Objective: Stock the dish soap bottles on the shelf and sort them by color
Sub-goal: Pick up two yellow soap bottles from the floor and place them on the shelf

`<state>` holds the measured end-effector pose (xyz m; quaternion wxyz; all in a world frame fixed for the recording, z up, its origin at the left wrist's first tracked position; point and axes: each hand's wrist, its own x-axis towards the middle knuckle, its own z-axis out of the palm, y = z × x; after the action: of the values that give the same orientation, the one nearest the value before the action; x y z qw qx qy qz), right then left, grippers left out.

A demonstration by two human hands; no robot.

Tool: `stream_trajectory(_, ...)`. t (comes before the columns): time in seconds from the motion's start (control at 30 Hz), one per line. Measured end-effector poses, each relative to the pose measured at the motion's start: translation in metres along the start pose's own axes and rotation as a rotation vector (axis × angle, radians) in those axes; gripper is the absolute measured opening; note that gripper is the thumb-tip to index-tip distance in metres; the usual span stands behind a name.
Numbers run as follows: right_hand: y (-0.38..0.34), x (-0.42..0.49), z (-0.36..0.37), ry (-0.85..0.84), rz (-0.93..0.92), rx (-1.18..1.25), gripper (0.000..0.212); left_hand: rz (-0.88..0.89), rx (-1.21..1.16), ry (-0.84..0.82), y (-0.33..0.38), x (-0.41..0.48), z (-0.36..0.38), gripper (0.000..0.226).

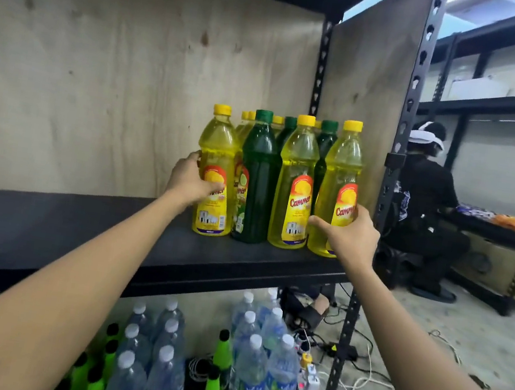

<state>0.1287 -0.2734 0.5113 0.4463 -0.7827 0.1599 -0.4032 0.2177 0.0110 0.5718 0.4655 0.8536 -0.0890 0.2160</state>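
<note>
On the black shelf (pixel 76 234), at its right end, yellow and green dish soap bottles (pixel 297 167) stand mixed. The leftmost yellow bottle (pixel 220 142) is held in the closed grip of the left hand (pixel 189 181), the rightmost yellow bottle (pixel 343 161) in that of the right hand (pixel 348 236). Both should be lifted straight up, so the green bottle (pixel 258 168) is not knocked.

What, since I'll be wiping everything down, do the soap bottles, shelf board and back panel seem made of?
The soap bottles look like clear glossy plastic: coloured liquid shows through. The shelf board is smooth matte black, perhaps painted or laminated; core hidden. The back panel looks like bare plywood, with grain and knots.
</note>
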Motion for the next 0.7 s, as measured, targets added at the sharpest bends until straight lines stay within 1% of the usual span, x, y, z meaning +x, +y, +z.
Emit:
stream_trajectory(0.03, 0.006, -0.013, -0.004, 0.036, -0.014, 0.026, 0.089, -0.026, 0.004, 0.015, 0.000, -0.012, 0.002, 0.084)
stream_trajectory(0.07, 0.016, -0.029, -0.007, 0.098, -0.036, 0.053, 0.083, -0.030, 0.007, 0.071, -0.001, -0.029, 0.006, 0.082)
stream_trajectory(0.1, 0.029, -0.049, -0.009, 0.175, -0.067, 0.069, 0.074, 0.012, 0.005, 0.155, -0.004, -0.052, 0.012, 0.074)
stream_trajectory(0.17, 0.071, -0.100, -0.010, 0.282, -0.101, 0.048, 0.050, 0.218, -0.052, 0.329, -0.015, -0.110, 0.035, 0.051)
stream_trajectory(0.2, 0.097, -0.126, -0.010, 0.278, -0.071, 0.018, 0.041, 0.326, -0.107, 0.368, -0.023, -0.144, 0.050, 0.040)
stream_trajectory(0.23, 0.126, -0.152, -0.008, 0.230, -0.003, -0.023, 0.036, 0.398, -0.164, 0.357, -0.034, -0.177, 0.068, 0.033)
stream_trajectory(0.27, 0.155, -0.176, -0.007, 0.147, 0.092, -0.072, 0.034, 0.423, -0.206, 0.297, -0.048, -0.211, 0.089, 0.029)
stream_trajectory(0.3, 0.183, -0.198, -0.007, 0.047, 0.199, -0.125, 0.035, 0.398, -0.222, 0.205, -0.063, -0.245, 0.112, 0.027)
stream_trajectory(0.33, 0.209, -0.217, -0.006, -0.055, 0.305, -0.179, 0.038, 0.323, -0.227, 0.098, -0.081, -0.278, 0.137, 0.025)
stream_trajectory(0.37, 0.233, -0.233, -0.005, -0.155, 0.408, -0.230, 0.041, 0.195, -0.234, -0.027, -0.102, -0.308, 0.162, 0.023)
stream_trajectory(0.43, 0.278, -0.257, -0.001, -0.359, 0.599, -0.335, 0.052, -0.157, -0.212, -0.335, -0.149, -0.361, 0.211, 0.022)
stream_trajectory(0.47, 0.300, -0.265, 0.001, -0.446, 0.676, -0.378, 0.059, -0.295, -0.143, -0.497, -0.172, -0.381, 0.232, 0.023)
stream_trajectory(0.5, 0.321, -0.273, 0.003, -0.513, 0.742, -0.413, 0.064, -0.385, -0.047, -0.641, -0.196, -0.398, 0.250, 0.025)
stream_trajectory(0.53, 0.340, -0.280, 0.007, -0.560, 0.798, -0.439, 0.067, -0.453, 0.043, -0.751, -0.218, -0.412, 0.267, 0.027)
stream_trajectory(0.57, 0.358, -0.286, 0.011, -0.591, 0.841, -0.458, 0.068, -0.525, 0.106, -0.819, -0.237, -0.424, 0.282, 0.031)
stream_trajectory(0.6, 0.375, -0.291, 0.017, -0.611, 0.866, -0.474, 0.068, -0.613, 0.132, -0.852, -0.254, -0.434, 0.296, 0.036)
stream_trajectory(0.7, 0.418, -0.298, 0.038, -0.644, 0.906, -0.515, 0.067, -0.908, 0.060, -0.863, -0.297, -0.452, 0.335, 0.047)
